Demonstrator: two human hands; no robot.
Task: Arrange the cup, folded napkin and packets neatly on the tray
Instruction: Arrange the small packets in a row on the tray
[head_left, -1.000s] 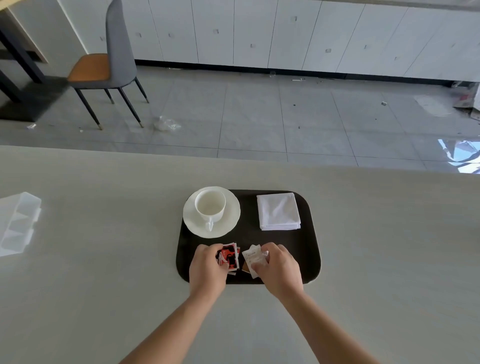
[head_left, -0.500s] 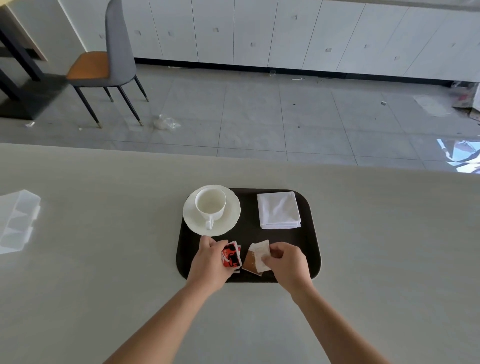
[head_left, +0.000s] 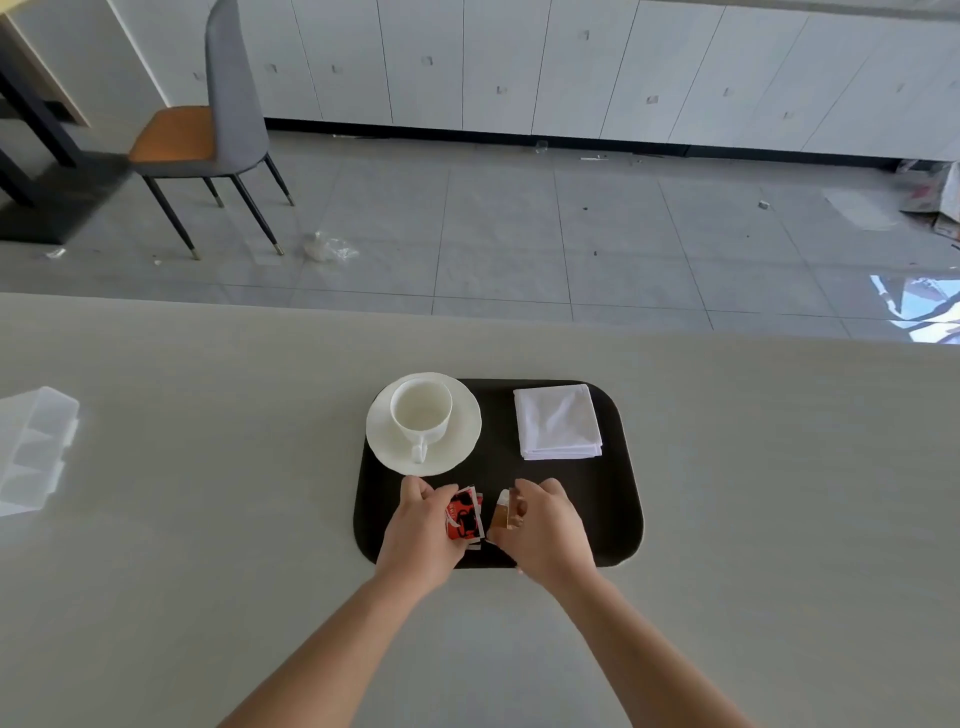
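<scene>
A dark tray (head_left: 621, 499) lies on the pale counter. At its back left a white cup (head_left: 421, 415) stands on a white saucer (head_left: 462, 436), handle toward me. A folded white napkin (head_left: 558, 422) lies at the back right. Over the tray's front part, my left hand (head_left: 421, 530) grips red-and-black packets (head_left: 464, 514). My right hand (head_left: 545, 525) grips brown-and-white packets (head_left: 506, 512) just to their right. The two bunches sit close together with a narrow gap between them. My fingers hide part of each bunch.
A clear plastic compartment box (head_left: 34, 447) rests at the counter's left edge. Beyond the counter's far edge are a tiled floor, a grey chair (head_left: 208, 130) with an orange seat, and white cabinets.
My right hand turned its packets more upright and shifted slightly right, so the brown side shows. My left hand stays on the red packets. The view shifted slightly.
</scene>
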